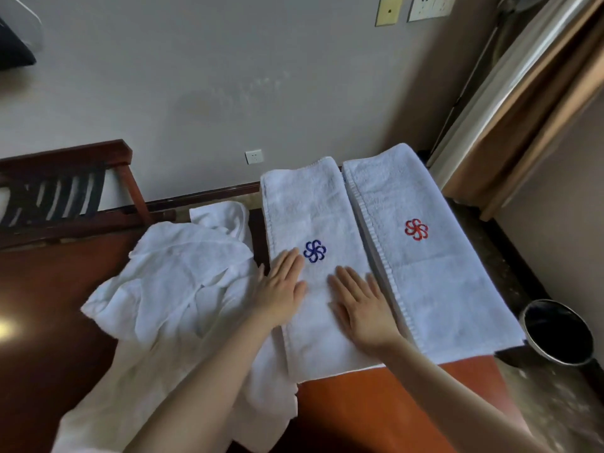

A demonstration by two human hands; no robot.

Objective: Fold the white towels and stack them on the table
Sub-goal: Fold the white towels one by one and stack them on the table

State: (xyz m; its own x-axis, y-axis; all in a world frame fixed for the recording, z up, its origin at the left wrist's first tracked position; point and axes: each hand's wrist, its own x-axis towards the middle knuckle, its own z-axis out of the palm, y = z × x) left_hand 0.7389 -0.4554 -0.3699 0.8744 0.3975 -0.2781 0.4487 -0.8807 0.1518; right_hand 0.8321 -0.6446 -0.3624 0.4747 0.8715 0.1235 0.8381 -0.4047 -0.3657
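Observation:
Two folded white towels lie side by side on the reddish wooden table [376, 403]. The left towel [310, 207] bears a blue flower logo; the right towel [434, 273] bears a red one. My left hand [281, 286] lies flat with straight fingers on the blue-logo towel's left part, just below the logo. Beside it, my right hand [359, 305] presses flat on the same towel near its right edge. A crumpled heap of white towels [176, 289] spreads over the table to the left and hangs over the front edge.
A dark wooden rack with black straps [65, 191] stands at the back left. A round metal bin with a black liner [559, 331] sits on the floor to the right of the table. Curtains [523, 109] hang at the right, against the wall.

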